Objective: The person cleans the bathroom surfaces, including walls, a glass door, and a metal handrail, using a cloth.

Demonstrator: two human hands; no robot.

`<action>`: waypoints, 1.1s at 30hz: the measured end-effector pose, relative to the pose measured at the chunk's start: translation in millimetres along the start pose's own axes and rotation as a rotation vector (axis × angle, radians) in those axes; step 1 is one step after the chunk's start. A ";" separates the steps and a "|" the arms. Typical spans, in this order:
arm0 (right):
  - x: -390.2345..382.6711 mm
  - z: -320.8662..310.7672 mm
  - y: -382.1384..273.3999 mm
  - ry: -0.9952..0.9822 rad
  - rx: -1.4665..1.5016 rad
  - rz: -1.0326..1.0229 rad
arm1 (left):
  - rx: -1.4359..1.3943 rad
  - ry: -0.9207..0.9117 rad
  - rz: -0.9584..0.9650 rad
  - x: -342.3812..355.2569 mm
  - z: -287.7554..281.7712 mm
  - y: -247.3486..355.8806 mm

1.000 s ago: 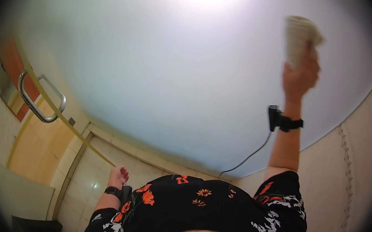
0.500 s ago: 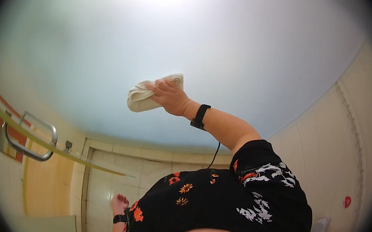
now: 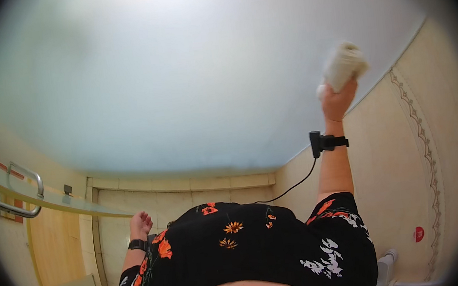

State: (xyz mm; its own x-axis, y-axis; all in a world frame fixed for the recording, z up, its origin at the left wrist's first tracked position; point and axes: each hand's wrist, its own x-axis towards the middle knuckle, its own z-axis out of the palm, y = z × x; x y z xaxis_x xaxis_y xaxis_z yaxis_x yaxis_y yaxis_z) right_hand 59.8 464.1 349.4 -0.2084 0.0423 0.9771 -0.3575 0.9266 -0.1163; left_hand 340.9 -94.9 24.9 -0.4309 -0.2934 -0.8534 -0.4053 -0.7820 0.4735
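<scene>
My right hand (image 3: 338, 99) grips a folded off-white cloth (image 3: 345, 64) against the pale blue frosted panel (image 3: 191, 91), toward its right edge. The cloth is slightly blurred. A black wrist device (image 3: 323, 144) with a dark cable sits on that forearm. My left hand (image 3: 140, 222) hangs low beside my body, fingers loosely bent and apart, holding nothing, near the lower end of a glass door's edge (image 3: 92, 207). I cannot tell whether it touches the door.
The door's steel handle (image 3: 37, 189) is at left, before a pale wooden panel (image 3: 54, 242). A tiled ledge (image 3: 216, 183) runs below the blue panel. On the right are a tiled wall (image 3: 386, 172) with a patterned border, a red sticker (image 3: 419, 233) and a white fixture (image 3: 387, 268).
My right hand swept the cloth leftward to the middle, then back right to near the panel's edge. The view shifted, so the door and handle now appear lower at left.
</scene>
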 end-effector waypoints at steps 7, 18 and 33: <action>-62.7 2.9 105.7 0.352 0.271 0.851 | 0.078 -0.001 0.053 -17.5 15.2 1.2; -159.8 75.8 -42.5 0.535 0.789 1.611 | -0.054 0.147 0.123 -49.9 -53.8 -11.9; -133.1 94.5 -252.6 -0.166 1.644 2.181 | -0.009 0.123 0.089 -16.1 -126.6 -2.8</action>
State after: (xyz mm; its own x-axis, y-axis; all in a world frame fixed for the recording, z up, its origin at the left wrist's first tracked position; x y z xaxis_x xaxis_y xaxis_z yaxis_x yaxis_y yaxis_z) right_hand 91.8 189.2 231.9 -0.8985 -0.1353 -0.4176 0.2748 -0.9152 -0.2947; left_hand 451.1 -157.6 9.7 -0.3625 -0.4265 -0.8287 -0.3622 -0.7548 0.5469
